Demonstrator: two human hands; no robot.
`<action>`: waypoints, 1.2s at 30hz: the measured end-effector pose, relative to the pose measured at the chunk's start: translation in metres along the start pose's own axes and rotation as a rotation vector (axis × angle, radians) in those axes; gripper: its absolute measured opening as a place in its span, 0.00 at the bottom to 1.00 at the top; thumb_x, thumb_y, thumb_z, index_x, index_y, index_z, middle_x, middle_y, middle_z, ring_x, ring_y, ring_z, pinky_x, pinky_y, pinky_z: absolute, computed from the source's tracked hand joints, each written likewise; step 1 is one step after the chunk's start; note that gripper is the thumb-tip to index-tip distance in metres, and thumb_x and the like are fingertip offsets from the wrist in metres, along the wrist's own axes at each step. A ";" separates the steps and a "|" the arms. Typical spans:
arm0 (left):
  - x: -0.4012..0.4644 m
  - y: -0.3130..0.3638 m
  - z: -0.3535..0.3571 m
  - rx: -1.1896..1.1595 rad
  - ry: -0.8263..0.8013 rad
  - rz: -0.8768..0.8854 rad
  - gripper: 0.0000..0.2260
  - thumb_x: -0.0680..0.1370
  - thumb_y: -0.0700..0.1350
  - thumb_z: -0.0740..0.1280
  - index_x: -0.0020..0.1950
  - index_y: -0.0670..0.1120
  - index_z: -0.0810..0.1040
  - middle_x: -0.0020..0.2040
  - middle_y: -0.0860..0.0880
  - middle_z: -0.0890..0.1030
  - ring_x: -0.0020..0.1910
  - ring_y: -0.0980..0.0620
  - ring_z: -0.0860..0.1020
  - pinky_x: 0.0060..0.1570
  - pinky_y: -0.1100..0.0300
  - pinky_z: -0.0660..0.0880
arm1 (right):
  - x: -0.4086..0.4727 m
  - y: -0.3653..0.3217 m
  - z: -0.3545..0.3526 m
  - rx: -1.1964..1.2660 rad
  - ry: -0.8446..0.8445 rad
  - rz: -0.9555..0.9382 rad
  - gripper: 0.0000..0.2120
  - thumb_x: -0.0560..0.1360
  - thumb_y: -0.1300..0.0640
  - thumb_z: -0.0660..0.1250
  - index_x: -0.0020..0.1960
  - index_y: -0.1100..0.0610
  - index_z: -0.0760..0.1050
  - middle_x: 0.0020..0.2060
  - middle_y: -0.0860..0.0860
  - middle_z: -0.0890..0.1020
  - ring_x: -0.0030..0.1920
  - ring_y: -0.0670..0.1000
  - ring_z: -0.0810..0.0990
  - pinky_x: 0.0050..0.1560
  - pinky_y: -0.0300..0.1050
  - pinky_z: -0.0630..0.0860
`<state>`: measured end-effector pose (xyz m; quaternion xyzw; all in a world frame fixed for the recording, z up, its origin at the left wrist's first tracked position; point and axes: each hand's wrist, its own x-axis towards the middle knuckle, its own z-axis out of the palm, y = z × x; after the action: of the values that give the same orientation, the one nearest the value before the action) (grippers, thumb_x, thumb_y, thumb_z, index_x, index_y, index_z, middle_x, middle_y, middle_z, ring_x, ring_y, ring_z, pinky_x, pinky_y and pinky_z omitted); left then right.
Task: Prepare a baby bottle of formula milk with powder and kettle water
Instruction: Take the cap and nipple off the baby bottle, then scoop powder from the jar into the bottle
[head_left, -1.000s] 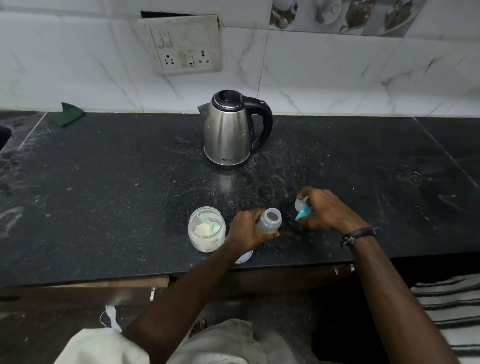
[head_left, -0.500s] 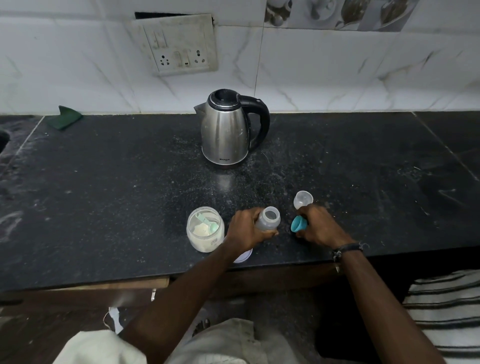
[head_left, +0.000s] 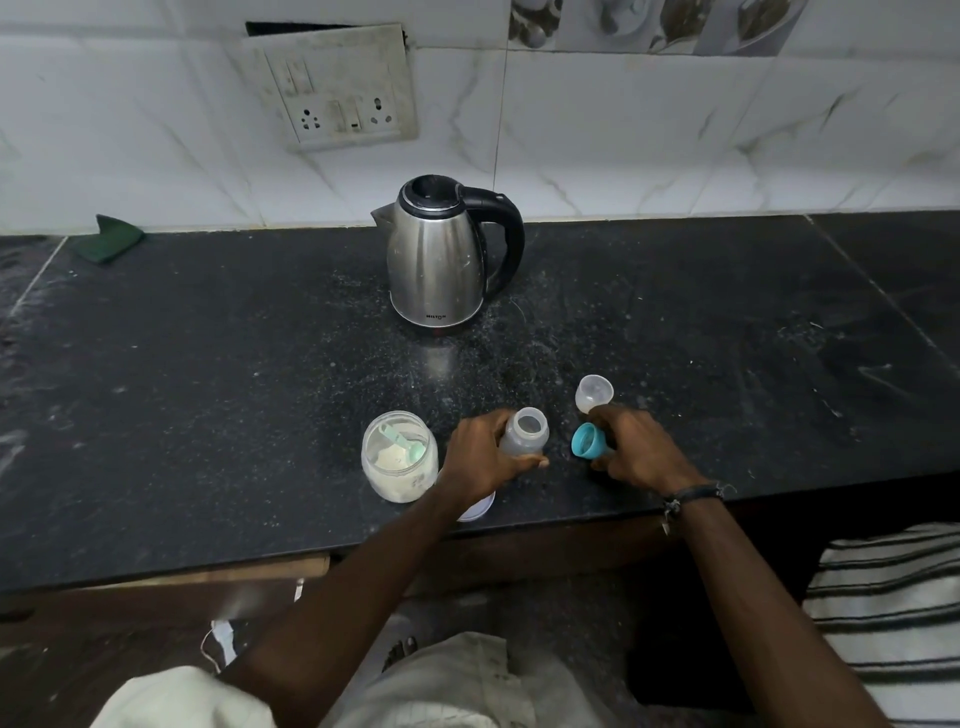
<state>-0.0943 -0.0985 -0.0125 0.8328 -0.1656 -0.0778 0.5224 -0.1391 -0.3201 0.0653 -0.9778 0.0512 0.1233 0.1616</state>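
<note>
Clear cap (head_left: 594, 393) newly released; bottle (head_left: 523, 439) upright.

Dim, even indoor light; a soft sheen lies on the kettle (head_left: 439, 260) and the counter (head_left: 208, 389). Wide-angle bending curves the edges; corners look soft.

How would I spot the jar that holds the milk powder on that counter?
Start at the steel kettle at the back of the black counter, then come straight toward the near edge. The powder jar stands there, just left of the left hand gripping the baby bottle. It alone is wide, open-topped and holds pale powder with a green scoop.
</note>
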 end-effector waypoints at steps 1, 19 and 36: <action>-0.001 0.000 0.000 -0.001 -0.001 0.000 0.28 0.61 0.62 0.80 0.58 0.55 0.80 0.51 0.57 0.86 0.50 0.60 0.83 0.51 0.49 0.82 | -0.001 0.001 -0.001 -0.001 -0.001 -0.001 0.24 0.66 0.59 0.78 0.60 0.52 0.76 0.53 0.50 0.81 0.49 0.50 0.80 0.45 0.46 0.75; -0.010 0.027 -0.012 0.117 -0.066 -0.074 0.59 0.55 0.69 0.78 0.79 0.46 0.59 0.73 0.47 0.74 0.71 0.48 0.73 0.69 0.49 0.71 | -0.004 -0.021 -0.044 -0.094 0.211 0.001 0.22 0.70 0.48 0.76 0.61 0.54 0.78 0.51 0.53 0.84 0.51 0.56 0.82 0.44 0.44 0.73; -0.049 0.067 -0.099 0.089 0.489 0.246 0.58 0.64 0.66 0.76 0.80 0.38 0.50 0.82 0.42 0.52 0.81 0.45 0.46 0.79 0.57 0.51 | 0.024 -0.172 -0.046 0.240 0.154 -0.463 0.04 0.71 0.60 0.73 0.42 0.54 0.86 0.48 0.51 0.85 0.51 0.51 0.82 0.52 0.44 0.78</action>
<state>-0.1231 -0.0238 0.0892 0.8228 -0.1376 0.1970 0.5151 -0.0818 -0.1746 0.1540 -0.9439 -0.1472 0.0014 0.2956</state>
